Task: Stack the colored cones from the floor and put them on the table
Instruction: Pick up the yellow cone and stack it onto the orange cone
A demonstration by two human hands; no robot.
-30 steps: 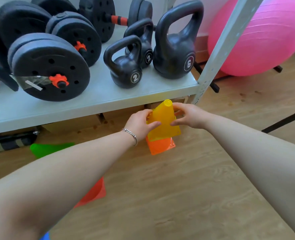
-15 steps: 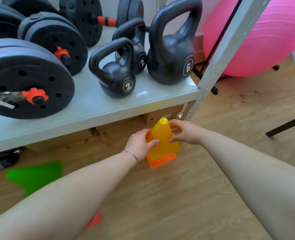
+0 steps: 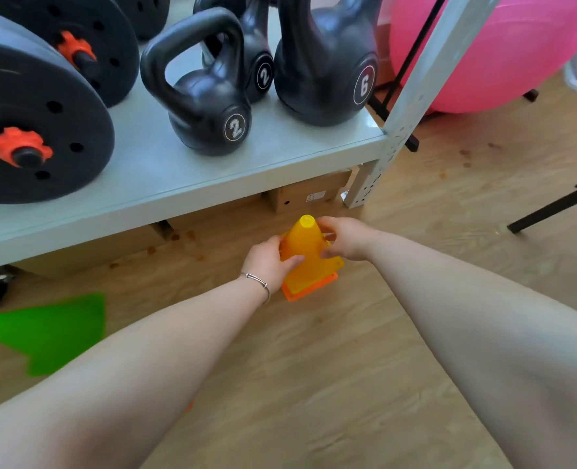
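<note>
A yellow cone (image 3: 305, 252) sits pushed down over an orange cone (image 3: 309, 292) on the wooden floor; only the orange base rim shows under it. My left hand (image 3: 270, 262) grips the yellow cone's left side and my right hand (image 3: 343, 242) grips its right side near the top. A green cone (image 3: 48, 330) lies on its side on the floor at the left. A sliver of a red-orange cone (image 3: 189, 406) shows beneath my left forearm, mostly hidden.
A grey metal shelf (image 3: 178, 184) holds black kettlebells (image 3: 209, 96) and weight plates (image 3: 33, 130) just behind the cones, its upright post (image 3: 412, 106) at the right. A cardboard box (image 3: 309, 194) sits under it. A pink exercise ball (image 3: 497, 52) and a black leg (image 3: 551, 208) stand to the right.
Both hands have lowered the yellow cone fully onto the orange cone, so only the orange rim shows. The view has moved closer and down toward the floor.
</note>
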